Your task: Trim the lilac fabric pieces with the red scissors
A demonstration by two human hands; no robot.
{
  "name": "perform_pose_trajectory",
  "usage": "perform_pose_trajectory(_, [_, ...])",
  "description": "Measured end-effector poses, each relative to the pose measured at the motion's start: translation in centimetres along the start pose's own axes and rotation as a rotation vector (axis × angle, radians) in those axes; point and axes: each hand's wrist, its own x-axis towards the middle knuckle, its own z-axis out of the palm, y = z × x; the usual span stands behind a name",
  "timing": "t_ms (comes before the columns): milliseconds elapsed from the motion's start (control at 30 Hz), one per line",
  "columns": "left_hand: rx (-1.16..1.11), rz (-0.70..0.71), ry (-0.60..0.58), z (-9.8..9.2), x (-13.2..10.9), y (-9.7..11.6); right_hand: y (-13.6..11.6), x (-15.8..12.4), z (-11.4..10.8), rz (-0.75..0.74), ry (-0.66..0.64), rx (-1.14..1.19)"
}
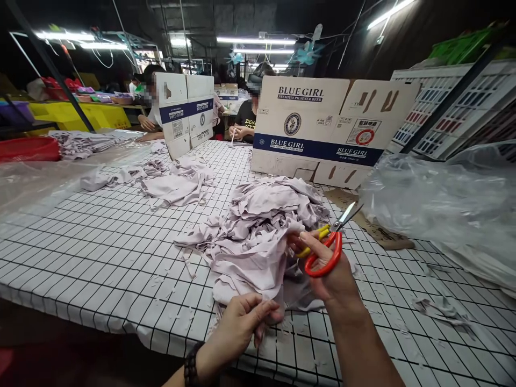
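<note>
Two hands: the left hand [248, 321] pinching the near edge of one mauve cloth [253, 269], the right hand [330, 269] grasping one pair of scissors [334, 236] just right of it, blades parted, long axis slanting, tips aimed away and rightward. Beyond: one rumpled heap [278, 199] on a checked table cover [113, 242], then two printed cardboard boxes [310, 121], upright.
</note>
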Motion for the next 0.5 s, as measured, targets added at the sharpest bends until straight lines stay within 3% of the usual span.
perform_pose_trajectory(67, [-0.105, 0.018, 0.013, 0.2, -0.7, 0.5, -0.2, -0.5, -1.2, -0.03, 0.129, -0.219])
perform_pose_trajectory(133, [-0.159, 0.054, 0.022, 0.5, -1.4, 1.3, -0.3, -1.6, -2.3, -0.023, 0.127, -0.374])
perform_pose_trajectory(233, [-0.166, 0.098, 0.017, 1.0, -2.1, 2.7, 0.1, -4.3, -3.1, 0.094, -0.185, -0.428])
perform_pose_trajectory(333, [-0.128, 0.132, -0.009, 1.5, -2.1, 3.4, 1.2, -6.7, -2.3, 0.202, -0.451, -0.364])
perform_pose_trajectory(400, [-0.071, 0.168, -0.007, 1.5, -2.1, 3.7, 2.0, -7.3, -1.7, 0.209, -0.515, -0.3])
perform_pose_trajectory(500, [0.11, 0.273, 0.093, 1.2, -2.1, 3.9, 2.7, -7.1, -1.3, 0.147, -0.472, -0.31])
